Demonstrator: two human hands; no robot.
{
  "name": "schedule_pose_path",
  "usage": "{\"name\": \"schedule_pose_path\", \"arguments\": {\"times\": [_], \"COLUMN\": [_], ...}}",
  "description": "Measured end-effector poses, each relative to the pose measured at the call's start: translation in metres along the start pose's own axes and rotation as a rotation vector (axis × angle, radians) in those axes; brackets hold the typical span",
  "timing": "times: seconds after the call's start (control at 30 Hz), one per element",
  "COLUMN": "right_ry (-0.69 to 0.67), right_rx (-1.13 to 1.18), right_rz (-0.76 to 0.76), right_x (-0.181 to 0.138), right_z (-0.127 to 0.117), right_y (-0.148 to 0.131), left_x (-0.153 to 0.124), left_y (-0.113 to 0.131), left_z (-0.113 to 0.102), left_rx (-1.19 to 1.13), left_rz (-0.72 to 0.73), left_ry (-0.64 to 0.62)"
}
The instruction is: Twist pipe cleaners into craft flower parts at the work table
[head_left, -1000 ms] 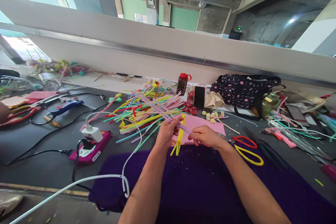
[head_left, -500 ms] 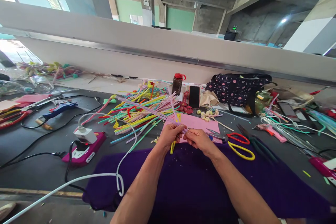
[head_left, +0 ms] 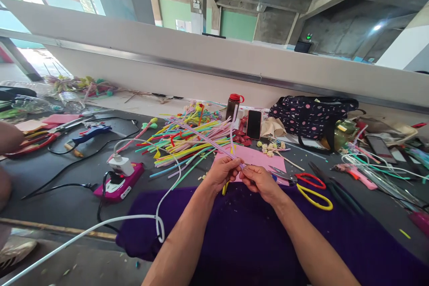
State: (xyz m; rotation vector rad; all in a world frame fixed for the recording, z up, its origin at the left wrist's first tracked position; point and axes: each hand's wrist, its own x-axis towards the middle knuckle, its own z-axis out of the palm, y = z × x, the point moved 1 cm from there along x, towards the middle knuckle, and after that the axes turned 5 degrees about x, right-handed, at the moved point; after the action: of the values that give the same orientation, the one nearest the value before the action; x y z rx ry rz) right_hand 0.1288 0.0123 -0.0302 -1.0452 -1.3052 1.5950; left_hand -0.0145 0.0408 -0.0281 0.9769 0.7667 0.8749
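My left hand (head_left: 221,171) and my right hand (head_left: 259,182) meet over the purple cloth (head_left: 254,232), both pinched on the near end of a long lilac pipe cleaner (head_left: 204,140) that slants up to the left. A yellow pipe cleaner (head_left: 224,187) pokes out under my left hand. Behind my hands lies a pink sheet (head_left: 258,158). A heap of coloured pipe cleaners (head_left: 181,143) spreads across the dark table beyond it.
Red and yellow scissors (head_left: 313,190) lie right of my right hand. A white cable (head_left: 147,214) and a pink power strip (head_left: 119,184) sit at left. A brown bottle (head_left: 233,106), a phone (head_left: 254,124) and a dotted bag (head_left: 311,116) stand behind. A blue glue gun (head_left: 90,132) lies far left.
My hands have closed together, from apart to nearly touching, and both now pinch the lilac pipe cleaner's near end. The yellow pipe cleaner is mostly hidden under my left hand.
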Motion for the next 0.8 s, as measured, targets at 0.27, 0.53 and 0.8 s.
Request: {"name": "schedule_pose_path", "arguments": {"times": [0.27, 0.53, 0.8], "right_ry": [0.147, 1.105, 0.584], "right_rx": [-0.242, 0.258, 0.066], "right_rz": [-0.110, -0.859, -0.459], "right_x": [0.006, -0.028, 0.006], "right_z": [-0.001, -0.106, -0.021], "right_y": [0.004, -0.056, -0.024], "left_x": [0.003, 0.006, 0.004], "left_y": [-0.005, 0.003, -0.006], "left_z": [-0.002, -0.012, 0.004], "left_rx": [0.104, -0.192, -0.166], "left_rz": [0.059, 0.046, -0.029], "left_ry": [0.110, 0.254, 0.120]}}
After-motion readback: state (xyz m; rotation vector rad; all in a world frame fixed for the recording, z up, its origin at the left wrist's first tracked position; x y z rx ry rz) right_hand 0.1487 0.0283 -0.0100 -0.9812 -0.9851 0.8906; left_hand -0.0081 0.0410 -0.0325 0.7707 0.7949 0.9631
